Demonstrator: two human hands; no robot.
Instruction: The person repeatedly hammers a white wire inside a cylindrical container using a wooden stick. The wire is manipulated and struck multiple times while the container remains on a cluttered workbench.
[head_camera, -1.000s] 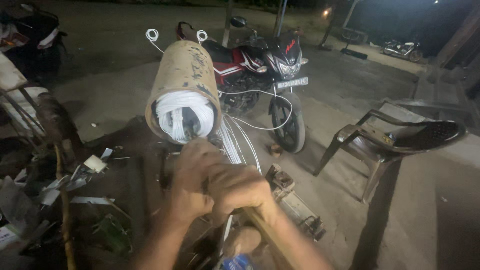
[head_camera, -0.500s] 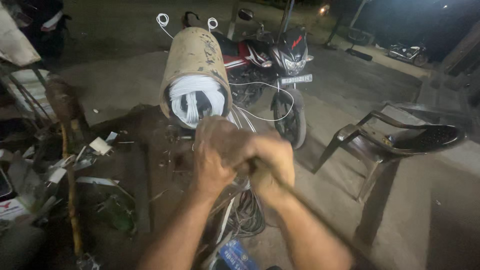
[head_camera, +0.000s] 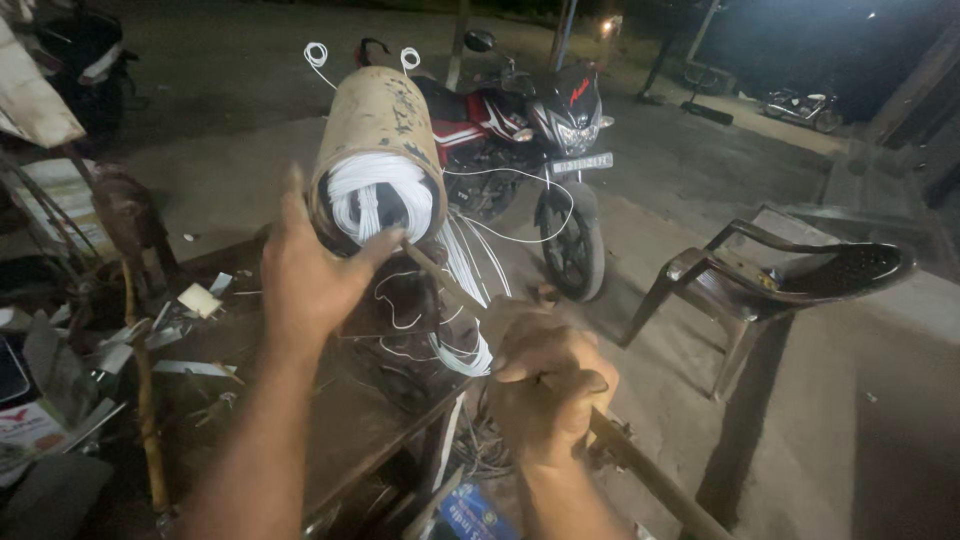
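Our left hand (head_camera: 310, 275): fingers spread apart, thumb stretched right, its tip touching the open front end of the cylinder (head_camera: 378, 150). Palm sits just beside the rim, not gripping anything we can see.

Our right hand (head_camera: 548, 385): fingers curled together, clamped on a wooden stick (head_camera: 650, 478). Stick runs diagonally from lower right, through the fist, up-left to the cylinder mouth; its upper end meets the rim next to our left thumb.

The cylinder is a tan, worn tube, lying roughly horizontal with the open end toward us, centre-left of view, above a dark cluttered workbench (head_camera: 330, 430). White wire windings (head_camera: 380, 200) fill its mouth. Loose white wire strands (head_camera: 465, 290) hang from the mouth down between our two hands. Two small white wire loops (head_camera: 318, 52) stick up at the far end of the tube.

Workbench left side: paper scraps and metal bits (head_camera: 170, 330), too dim to identify further.

Behind the cylinder, a red and black motorcycle (head_camera: 540, 140) parked facing us, front wheel just right of the hanging strands. To the right, well apart from our hands, a dark plastic chair (head_camera: 800, 275) on the concrete ground (head_camera: 850, 430). Night scene, a second motorcycle (head_camera: 800, 108) far in the background.
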